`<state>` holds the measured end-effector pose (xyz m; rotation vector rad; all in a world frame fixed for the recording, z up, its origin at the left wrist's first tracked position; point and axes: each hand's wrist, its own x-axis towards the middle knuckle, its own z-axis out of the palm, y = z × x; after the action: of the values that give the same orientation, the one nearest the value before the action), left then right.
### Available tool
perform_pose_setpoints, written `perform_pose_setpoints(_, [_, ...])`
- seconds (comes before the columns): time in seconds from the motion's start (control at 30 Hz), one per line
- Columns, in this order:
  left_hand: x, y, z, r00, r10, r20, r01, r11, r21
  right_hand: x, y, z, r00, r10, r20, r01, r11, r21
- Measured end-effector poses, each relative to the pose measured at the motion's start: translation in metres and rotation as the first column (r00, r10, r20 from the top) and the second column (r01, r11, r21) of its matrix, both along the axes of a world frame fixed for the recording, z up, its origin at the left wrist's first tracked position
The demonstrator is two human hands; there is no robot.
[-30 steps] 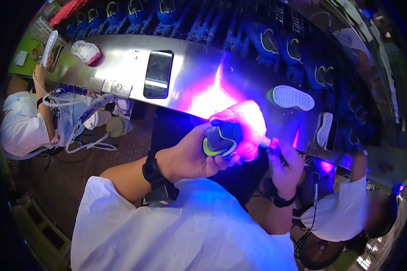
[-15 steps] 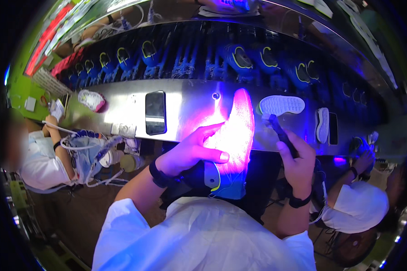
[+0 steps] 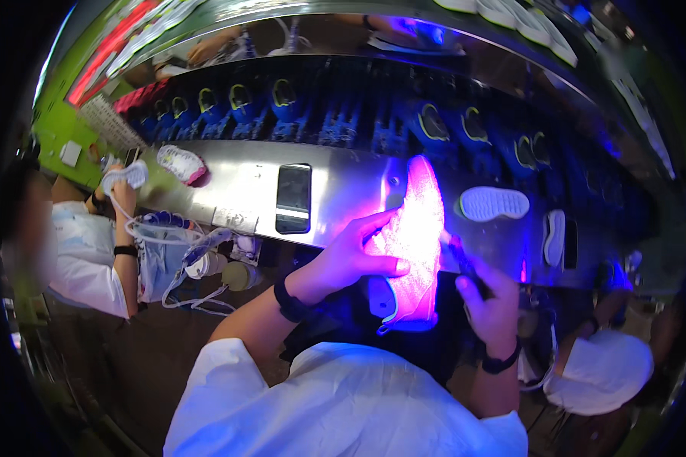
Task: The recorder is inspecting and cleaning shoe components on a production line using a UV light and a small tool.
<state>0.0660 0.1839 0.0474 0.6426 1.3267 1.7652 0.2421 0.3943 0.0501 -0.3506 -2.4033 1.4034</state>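
A shoe upper [image 3: 419, 228] points toe-away in front of me, glowing pink and white under a strong violet light. My left hand [image 3: 358, 251] grips it from the left side, thumb lying across its middle and fingers behind the edge. A dark-handled brush [image 3: 460, 259] is held in my right hand [image 3: 492, 308], closed around the handle. Its head meets the shoe's right edge; glare hides whether the bristles touch. The shoe's heel, with a small pull loop, faces me above my lap.
On the metal bench [image 3: 343, 186] are a phone [image 3: 293, 198], a white shoe sole [image 3: 495, 204], another sole [image 3: 554, 238] and a white-and-pink shoe [image 3: 181, 164]. Beyond runs a conveyor [image 3: 343, 126] with several blue shoes. Co-workers sit at left [image 3: 91, 259] and right [image 3: 602, 365].
My right hand has brought the brush left and down to the shoe's right edge. Light now reaches the shoe's heel. The co-worker at left has lifted a white sole. The whole view has shifted slightly.
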Motion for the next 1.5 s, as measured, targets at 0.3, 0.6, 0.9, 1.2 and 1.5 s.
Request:
perform_pose_setpoints(0.3, [-0.179,0.043,-0.042,0.78,0.118,-0.614,-0.515,0.68,-0.523,0.03,0.046,-0.076,0.976,-0.127,0.177,0.173,0.945,-0.276])
perform_pose_setpoints(0.6, [-0.376,0.087,-0.091,0.525,-0.335,-0.782,-0.707,0.339,-0.62,0.026,0.063,-0.071,0.926,-0.252,0.282,0.357,0.828,-0.433])
perform_pose_setpoints(0.9, [-0.303,0.238,-0.104,0.205,-0.352,-0.913,-0.635,0.662,-0.398,0.079,0.125,-0.161,0.73,0.077,0.679,0.421,0.732,-0.536])
perform_pose_setpoints(1.2, [-0.271,0.268,-0.105,0.531,-0.464,-0.709,-0.544,0.455,-0.705,0.026,0.084,-0.088,0.922,-0.289,0.259,0.376,0.83,-0.412])
perform_pose_setpoints(1.5, [-0.324,0.225,-0.115,0.434,-0.375,-0.819,-0.666,0.479,-0.572,0.037,0.105,-0.113,0.901,-0.305,0.31,0.429,0.739,-0.519])
